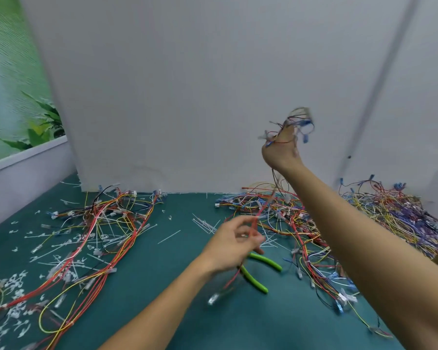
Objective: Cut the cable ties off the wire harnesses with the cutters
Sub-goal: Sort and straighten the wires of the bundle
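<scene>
The right hand (282,152) is raised high, its fingers closed round the bunched upper end of a wire harness (302,123), a tangle of thin red, grey and blue insulated leads tipped with small blue and clear plastic connectors. From that fist a slim red-and-grey strand hangs down to the left hand (232,245), whose fingers curl round it; blur softens the fingertips, so the exact pinch is unclear. The strand trails below this hand to a clear connector.

Just beneath and behind the left hand lie the cutters (254,280), flat on the teal mat (187,286), their glossy lime-green curved handles splayed apart, the head hidden by the hand. Neither hand touches them.

Left of the left hand sprawls a loose heap of harnesses (111,218), mostly red, yellow and white, and around it the mat is littered with snipped white cable ties (15,284), curled and stubby. Beyond the left hand lie a few straight white ties (204,224). Under the right forearm spreads a denser, multicoloured pile (379,210). A matte white board (187,97) stands behind everything.
</scene>
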`<state>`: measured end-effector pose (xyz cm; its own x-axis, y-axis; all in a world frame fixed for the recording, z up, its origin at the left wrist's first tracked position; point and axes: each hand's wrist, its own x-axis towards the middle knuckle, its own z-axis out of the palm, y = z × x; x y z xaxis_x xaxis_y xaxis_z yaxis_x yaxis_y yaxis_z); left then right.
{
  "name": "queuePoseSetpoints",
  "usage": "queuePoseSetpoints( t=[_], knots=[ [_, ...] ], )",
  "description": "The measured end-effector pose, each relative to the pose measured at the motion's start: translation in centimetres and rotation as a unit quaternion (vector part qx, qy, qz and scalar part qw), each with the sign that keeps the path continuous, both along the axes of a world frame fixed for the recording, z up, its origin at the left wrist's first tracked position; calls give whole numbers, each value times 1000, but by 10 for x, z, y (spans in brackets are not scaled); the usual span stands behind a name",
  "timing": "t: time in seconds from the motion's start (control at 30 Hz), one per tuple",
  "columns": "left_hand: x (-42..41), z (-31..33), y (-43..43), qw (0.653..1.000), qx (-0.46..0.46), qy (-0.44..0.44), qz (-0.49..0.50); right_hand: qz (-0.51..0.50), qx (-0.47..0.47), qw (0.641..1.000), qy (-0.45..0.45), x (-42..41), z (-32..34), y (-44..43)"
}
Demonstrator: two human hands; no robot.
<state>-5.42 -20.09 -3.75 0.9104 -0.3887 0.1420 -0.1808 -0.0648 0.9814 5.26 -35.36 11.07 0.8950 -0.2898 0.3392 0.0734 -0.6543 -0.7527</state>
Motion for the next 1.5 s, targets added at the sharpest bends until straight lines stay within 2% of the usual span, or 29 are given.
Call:
queuePoseSetpoints(
  t=[0.03, 0.1, 0.2, 0.27, 0.3, 0.37, 0.43, 0.57, 0.63, 0.7, 0.77, 0.87, 0.93, 1.07, 1.23, 1.33, 1.37, 1.5],
  knots=[
    [-9, -1, -9, 1000, -7, 3, -29, -1, -51, 998, -37, 7, -5, 1],
    [-25, -2, -22, 994, 0, -13, -111, -23, -193, 980, -43, 13, -20, 5],
    [-38, 0, -27, 955, 149, -93, -239, -45, -370, 928, -10, 20, -53, -6],
    [-39, 4, -22, 918, 238, -116, -294, -19, -447, 892, 72, 21, -78, -24],
    [-39, 5, -20, 912, 255, -111, -303, 2, -459, 878, 137, 20, -91, -34],
    [-35, 7, -17, 921, 272, -102, -259, 23, -434, 857, 275, 16, -110, -49],
    [-26, 5, -14, 940, 278, -96, -176, 25, -428, 844, 322, 12, -116, -53],
    [1, -2, -1, 970, 224, -89, -22, 14, -446, 849, 283, 13, -103, -32],
    [16, -8, 10, 972, 195, -101, 82, -1, -458, 858, 232, 8, -97, -10],
    [28, -21, 24, 960, 184, -113, 178, -5, -427, 896, 120, 0, -101, 13],
    [36, -40, 39, 939, 222, -116, 235, 33, -320, 946, 38, -14, -120, 37],
    [40, -60, 53, 910, 322, -129, 229, 65, -203, 975, 64, -38, -170, 63],
    [41, -66, 54, 904, 339, -146, 218, 71, -171, 979, 85, -51, -200, 69],
    [45, -70, 50, 889, 366, -182, 207, 82, -110, 989, 56, -52, -215, 65],
    [47, -71, 51, 891, 352, -182, 223, 79, -135, 986, 60, -50, -216, 67],
    [50, -69, 57, 909, 278, -146, 273, 83, -124, 987, 59, -50, -217, 65],
    [52, -67, 62, 904, 276, -144, 294, 84, -120, 987, 60, -50, -217, 64],
    [69, -57, 98, 838, 376, -142, 369, 86, -103, 988, 70, -50, -216, 63]
  ],
)
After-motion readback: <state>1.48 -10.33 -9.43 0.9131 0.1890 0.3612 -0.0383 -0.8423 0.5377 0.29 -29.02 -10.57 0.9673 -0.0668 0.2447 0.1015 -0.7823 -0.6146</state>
